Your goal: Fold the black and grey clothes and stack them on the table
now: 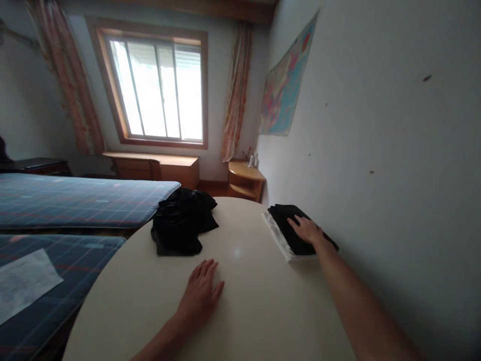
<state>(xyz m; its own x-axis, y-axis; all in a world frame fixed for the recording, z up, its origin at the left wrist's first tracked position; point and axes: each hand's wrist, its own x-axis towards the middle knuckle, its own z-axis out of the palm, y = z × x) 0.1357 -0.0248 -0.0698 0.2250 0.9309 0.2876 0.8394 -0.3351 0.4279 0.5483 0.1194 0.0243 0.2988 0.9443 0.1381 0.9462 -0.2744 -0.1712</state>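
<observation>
Right now: right hand (307,229) flat, fingers spread, palm down on folded black garment (296,228), pressing rather than gripping. Garment atop a small stack with white cloth (280,239) showing at the near-left edge, close against the wall (394,150), at the far right part of the round table (255,311). Long axis of the stack running from far-left toward near-right, roughly in line with the reaching forearm. Left hand (201,293) open too, fingers loosely together, resting flat on bare tabletop, holding nothing. Crumpled black clothes (182,223) just beyond the left fingertips, toward the far edge of the table, apart from the hand, not touched. Left hand clearly nearer to that heap; right hand nearer to the folded stack. Beyond the table: plaid bed (75,198), window (160,90), map (285,90) on the wall.
</observation>
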